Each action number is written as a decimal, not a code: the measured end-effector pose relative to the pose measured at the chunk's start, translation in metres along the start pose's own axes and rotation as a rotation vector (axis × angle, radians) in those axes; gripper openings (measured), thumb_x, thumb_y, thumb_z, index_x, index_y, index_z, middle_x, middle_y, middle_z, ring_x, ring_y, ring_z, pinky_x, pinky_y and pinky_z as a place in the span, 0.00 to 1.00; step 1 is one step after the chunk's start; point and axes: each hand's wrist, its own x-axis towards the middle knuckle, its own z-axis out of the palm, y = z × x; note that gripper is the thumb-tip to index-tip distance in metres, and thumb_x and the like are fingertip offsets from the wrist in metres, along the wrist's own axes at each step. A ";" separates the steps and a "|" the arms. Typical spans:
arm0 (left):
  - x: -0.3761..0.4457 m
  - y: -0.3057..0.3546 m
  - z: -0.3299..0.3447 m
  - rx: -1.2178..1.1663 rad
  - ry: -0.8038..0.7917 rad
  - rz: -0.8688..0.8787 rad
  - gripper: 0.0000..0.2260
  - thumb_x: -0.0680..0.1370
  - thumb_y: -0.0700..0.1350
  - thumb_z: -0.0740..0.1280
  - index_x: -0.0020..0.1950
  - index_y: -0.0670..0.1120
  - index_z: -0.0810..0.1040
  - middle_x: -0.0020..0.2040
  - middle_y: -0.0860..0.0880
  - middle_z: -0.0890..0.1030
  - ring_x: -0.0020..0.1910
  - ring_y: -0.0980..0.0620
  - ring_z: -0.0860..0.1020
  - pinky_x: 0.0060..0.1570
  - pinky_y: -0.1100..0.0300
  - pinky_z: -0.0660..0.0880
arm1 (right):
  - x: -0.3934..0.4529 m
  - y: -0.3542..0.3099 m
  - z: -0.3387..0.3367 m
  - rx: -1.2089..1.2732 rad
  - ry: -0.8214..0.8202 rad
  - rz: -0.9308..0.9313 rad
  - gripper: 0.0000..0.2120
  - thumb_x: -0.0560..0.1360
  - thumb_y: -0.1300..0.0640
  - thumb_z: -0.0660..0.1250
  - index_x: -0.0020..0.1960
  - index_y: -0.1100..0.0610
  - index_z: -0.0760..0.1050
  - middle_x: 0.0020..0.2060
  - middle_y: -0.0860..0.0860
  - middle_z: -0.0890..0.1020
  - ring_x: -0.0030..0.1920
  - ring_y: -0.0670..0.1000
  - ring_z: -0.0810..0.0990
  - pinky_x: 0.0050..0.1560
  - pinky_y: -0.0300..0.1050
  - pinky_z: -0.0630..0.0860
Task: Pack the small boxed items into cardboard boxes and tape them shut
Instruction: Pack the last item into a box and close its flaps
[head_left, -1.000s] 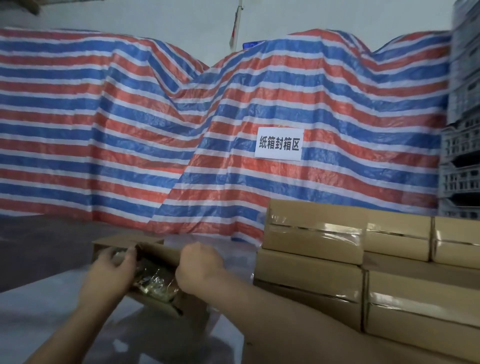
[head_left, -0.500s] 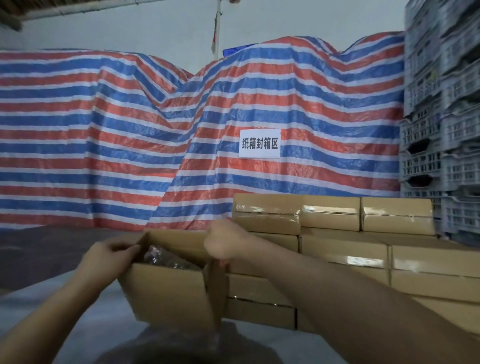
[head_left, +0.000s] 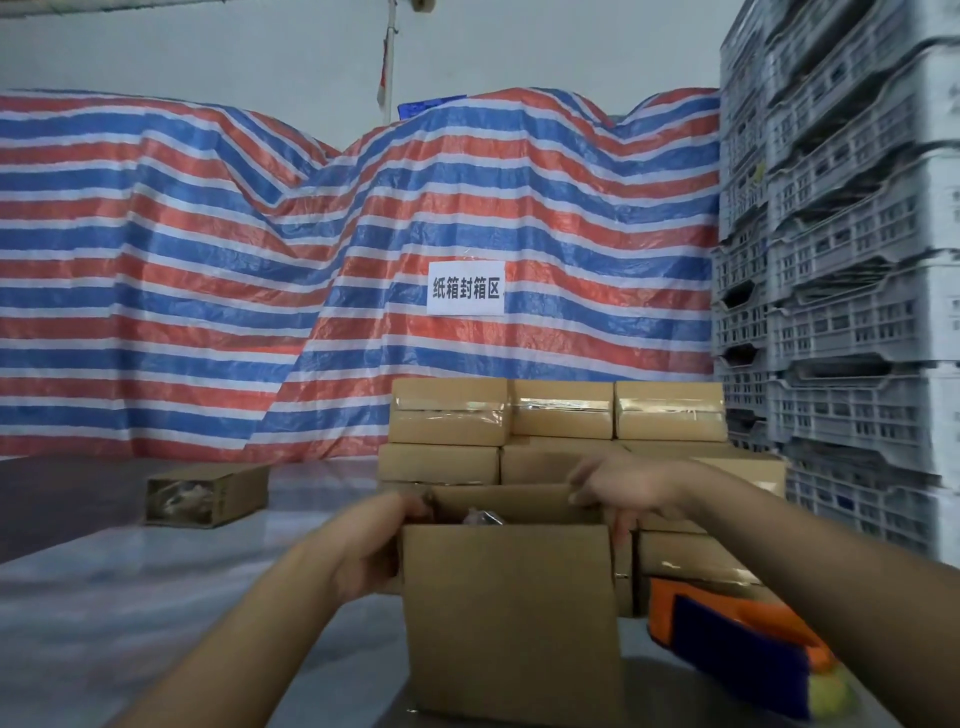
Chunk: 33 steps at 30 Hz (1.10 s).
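While the open cardboard box (head_left: 511, 618) stands upright at six o'clock on the table (head_left: 130, 597), the left hand (head_left: 371, 545) grips its nine o'clock wall and the right hand (head_left: 623, 486) pinches the far flap at one o'clock (likely steadying it for folding shut). Wrapped items (head_left: 480, 516) peek inside. Taped boxes (head_left: 558, 415) stack at twelve o'clock; an orange tape dispenser (head_left: 727, 629) waits at four o'clock.
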 end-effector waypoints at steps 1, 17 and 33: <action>0.001 -0.002 0.010 -0.005 -0.025 -0.002 0.12 0.80 0.41 0.63 0.61 0.40 0.78 0.48 0.40 0.82 0.46 0.44 0.79 0.48 0.50 0.76 | -0.004 0.012 -0.005 0.004 0.015 0.017 0.19 0.83 0.56 0.61 0.73 0.53 0.67 0.50 0.50 0.78 0.31 0.44 0.84 0.31 0.34 0.77; 0.020 -0.027 0.059 -0.289 -0.100 0.106 0.21 0.80 0.47 0.58 0.36 0.44 0.87 0.45 0.40 0.86 0.37 0.48 0.85 0.35 0.59 0.79 | -0.017 0.063 0.040 0.683 0.359 0.023 0.21 0.83 0.40 0.56 0.56 0.53 0.80 0.48 0.56 0.86 0.51 0.55 0.84 0.58 0.53 0.78; 0.055 -0.078 0.061 -0.387 0.041 0.250 0.24 0.81 0.62 0.55 0.47 0.48 0.84 0.38 0.50 0.86 0.35 0.52 0.85 0.41 0.53 0.75 | -0.014 0.072 0.084 1.241 0.416 0.130 0.31 0.77 0.33 0.56 0.46 0.61 0.79 0.33 0.58 0.83 0.40 0.59 0.82 0.50 0.52 0.73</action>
